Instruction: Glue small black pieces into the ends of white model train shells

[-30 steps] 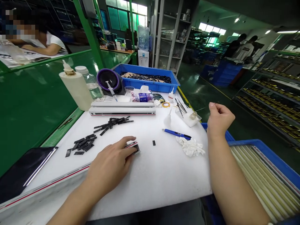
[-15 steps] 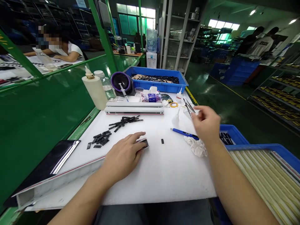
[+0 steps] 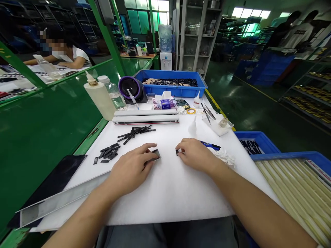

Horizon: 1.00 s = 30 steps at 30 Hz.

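Observation:
My left hand [image 3: 130,169] grips the far end of a long, pale metal channel [image 3: 64,196], its thumb and fingers bent around the end. The channel runs under my forearm to the table's near left corner, its hollow side turned up. To the right, my right hand [image 3: 193,153] pinches a small black rectangular piece [image 3: 177,152] between thumb and fingers at the white tabletop [image 3: 165,193]. Beyond my left hand lie two loose piles of black pieces, short ones [image 3: 110,151] and longer strips [image 3: 134,132]. A blue pen [image 3: 210,145] and crumpled tissue [image 3: 224,156] lie beside my right hand.
Further back are two white profiles [image 3: 146,119], a tissue pack [image 3: 164,103], a syringe [image 3: 132,99], bottles, and a blue bin [image 3: 176,91]. Tweezers [image 3: 208,112] rest on a small dish [image 3: 219,129]. Blue crates [image 3: 312,158] stand at right; a person sits beyond the green partition [image 3: 51,113].
My right hand has moved from the tweezers down and left to the small black piece and now pinches it. The channel in my left hand has rolled, turning its red-striped edge out of sight.

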Motion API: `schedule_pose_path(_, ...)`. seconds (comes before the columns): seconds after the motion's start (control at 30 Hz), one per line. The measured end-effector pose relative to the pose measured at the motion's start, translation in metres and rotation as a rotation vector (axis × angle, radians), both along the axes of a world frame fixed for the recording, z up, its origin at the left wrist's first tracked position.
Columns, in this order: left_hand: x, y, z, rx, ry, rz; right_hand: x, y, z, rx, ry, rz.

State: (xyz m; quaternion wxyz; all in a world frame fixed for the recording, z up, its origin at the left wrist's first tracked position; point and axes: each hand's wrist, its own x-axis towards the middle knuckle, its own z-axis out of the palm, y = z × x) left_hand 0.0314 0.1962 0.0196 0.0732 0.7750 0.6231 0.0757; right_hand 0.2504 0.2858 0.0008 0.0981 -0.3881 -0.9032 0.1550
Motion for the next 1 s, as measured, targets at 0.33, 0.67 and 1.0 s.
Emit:
schedule_pose_path(0.33, 0.014, -0.012, -0.013, 0.156, 0.097, -0.042, 0.004, -0.002, 0.002, 0.09, 0.059, 0.175)
schedule_pose_path(0.67, 0.084, -0.015, -0.014, 0.417, 0.095, -0.329, 0.031, 0.014, 0.016, 0.167, 0.704, -0.332)
schedule_pose_path(1.0, -0.097, -0.142, -0.017, 0.597, 0.101, -0.045, 0.006, -0.016, 0.026, -0.304, 0.969, -0.284)
